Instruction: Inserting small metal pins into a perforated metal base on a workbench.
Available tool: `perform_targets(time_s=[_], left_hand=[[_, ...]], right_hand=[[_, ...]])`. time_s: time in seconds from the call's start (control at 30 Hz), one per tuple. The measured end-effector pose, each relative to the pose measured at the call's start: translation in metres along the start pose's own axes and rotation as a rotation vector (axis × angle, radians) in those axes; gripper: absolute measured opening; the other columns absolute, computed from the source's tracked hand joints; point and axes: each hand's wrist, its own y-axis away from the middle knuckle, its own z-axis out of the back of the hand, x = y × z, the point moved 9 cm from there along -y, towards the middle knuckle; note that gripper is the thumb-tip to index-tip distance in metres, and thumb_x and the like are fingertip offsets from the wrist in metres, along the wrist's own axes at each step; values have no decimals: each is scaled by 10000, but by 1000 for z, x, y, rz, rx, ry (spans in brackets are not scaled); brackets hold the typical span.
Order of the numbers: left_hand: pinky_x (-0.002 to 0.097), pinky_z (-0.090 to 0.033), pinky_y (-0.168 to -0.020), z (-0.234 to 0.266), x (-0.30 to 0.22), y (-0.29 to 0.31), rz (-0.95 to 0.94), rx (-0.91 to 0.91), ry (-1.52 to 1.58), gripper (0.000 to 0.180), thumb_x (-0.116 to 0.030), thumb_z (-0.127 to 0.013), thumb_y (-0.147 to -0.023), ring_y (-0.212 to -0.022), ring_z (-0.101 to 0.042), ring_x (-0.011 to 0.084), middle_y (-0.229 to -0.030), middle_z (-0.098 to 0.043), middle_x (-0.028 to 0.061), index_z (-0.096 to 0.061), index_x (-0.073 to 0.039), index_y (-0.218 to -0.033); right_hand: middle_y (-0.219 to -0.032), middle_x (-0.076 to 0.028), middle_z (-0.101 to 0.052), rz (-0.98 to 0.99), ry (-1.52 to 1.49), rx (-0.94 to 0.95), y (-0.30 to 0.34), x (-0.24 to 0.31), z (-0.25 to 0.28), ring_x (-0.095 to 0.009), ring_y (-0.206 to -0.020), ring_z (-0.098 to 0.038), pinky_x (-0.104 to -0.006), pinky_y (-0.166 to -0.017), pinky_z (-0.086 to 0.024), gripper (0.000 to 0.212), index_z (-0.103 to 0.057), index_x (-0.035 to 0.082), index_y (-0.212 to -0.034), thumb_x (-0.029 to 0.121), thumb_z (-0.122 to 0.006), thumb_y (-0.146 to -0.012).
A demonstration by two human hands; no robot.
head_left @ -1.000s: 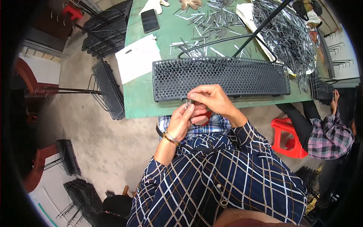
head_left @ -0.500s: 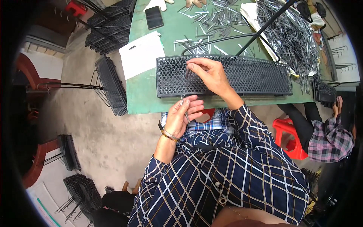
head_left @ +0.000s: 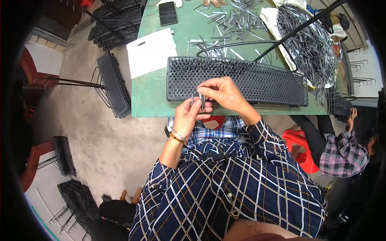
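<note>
A long black perforated rack point(head_left: 261, 86) with a wire handle lies across the green table point(head_left: 148, 100) in front of me. Dark upright pieces fill holes along its far left part. At its near left edge my two hands meet. My left hand point(head_left: 185, 119) is closed round slim metal pins point(head_left: 202, 102), palm up, their ends showing between thumb and fingers. My right hand point(head_left: 228, 96) pinches at the top of these pins with thumb and forefinger. Exactly how many pins each hand has is hidden by the fingers.
Loose metal pins point(head_left: 241, 20) lie scattered behind the rack, and a white sack point(head_left: 268, 18) heaped with more is at right. A phone point(head_left: 167, 14) and white paper point(head_left: 148, 60) lie left. Another rack point(head_left: 113, 84) stands on the floor. Right sits another person point(head_left: 341, 154) near a red stool point(head_left: 299, 148).
My right hand has come down from above the rack's holes to my left hand, and its fingers now touch the pins there. My left hand has risen slightly.
</note>
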Motion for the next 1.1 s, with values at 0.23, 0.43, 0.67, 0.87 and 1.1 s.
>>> perform_targets(time_s=[0.23,0.43,0.67,0.87,1.1], left_hand=[[280,-570,-674,1,7,0,-58,-37,-90,240,-160,-433,-970,-847,-646,179,-971,-629,128,-507,37,-1084],[267,-575,-642,7,-12,2,-198,-152,-300,246,-146,-414,-972,-846,-646,163,-977,-619,115,-493,59,-1081],[292,-575,-669,10,0,-1,-67,-81,-155,240,-187,-411,-979,-852,-645,195,-970,-618,128,-494,19,-1069],[320,-575,-681,10,17,8,73,-50,108,220,-195,-412,-976,-839,-650,211,-976,-629,155,-507,-8,-1040],[340,-569,-709,-1,30,15,162,25,217,216,-194,-421,-968,-849,-640,217,-976,-624,160,-510,-9,-1036]], right_hand=[[-706,-60,-651,31,81,6,5,-2,1,-75,-626,-570,-238,-557,-468,220,-674,-37,-913,164,-640,-830],[-824,-54,-670,77,166,23,9,5,0,-80,-742,-596,-225,-657,-486,204,-668,-28,-949,148,-624,-858],[-769,-74,-675,133,77,-40,3,5,8,-90,-708,-609,-245,-635,-493,204,-671,-32,-916,154,-637,-839],[-874,-53,-676,266,99,-214,-15,36,30,-86,-747,-594,-221,-672,-481,186,-665,-13,-975,130,-631,-860],[-858,-85,-673,477,406,-323,-32,42,23,-146,-726,-624,-251,-624,-471,154,-673,28,-946,125,-653,-829]])
